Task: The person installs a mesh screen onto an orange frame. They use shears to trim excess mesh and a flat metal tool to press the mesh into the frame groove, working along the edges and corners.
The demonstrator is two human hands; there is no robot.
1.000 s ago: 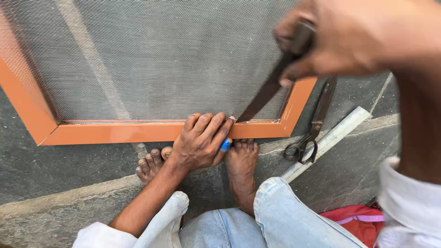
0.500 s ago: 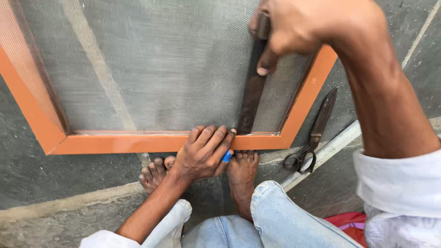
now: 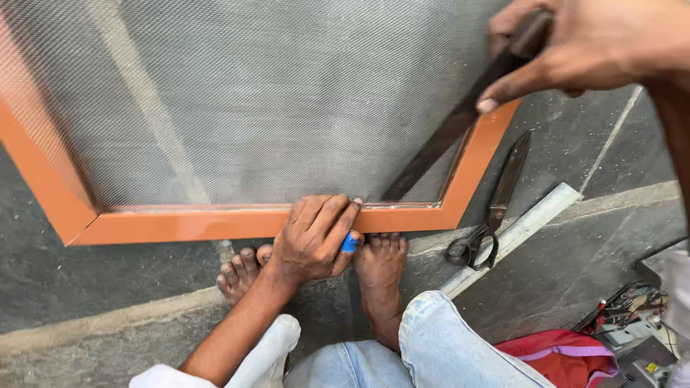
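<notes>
Head view, scanning from the left: orange frame [image 3: 180, 224] with grey mesh [image 3: 273, 100] lies flat on the stone floor. Left hand [image 3: 316, 237], fingers curled around a small blue object [image 3: 349, 243], presses down on the near rail. Right hand [image 3: 582, 47] grips a long dark blade [image 3: 438, 147], its long axis slanting from that hand down-left, tip at the rail just right of the left fingers. Best kept low, riding the groove, pressure steady, fingers clear. Scissors [image 3: 489, 208] and a pale strip [image 3: 514, 237] lie below the right hand.
</notes>
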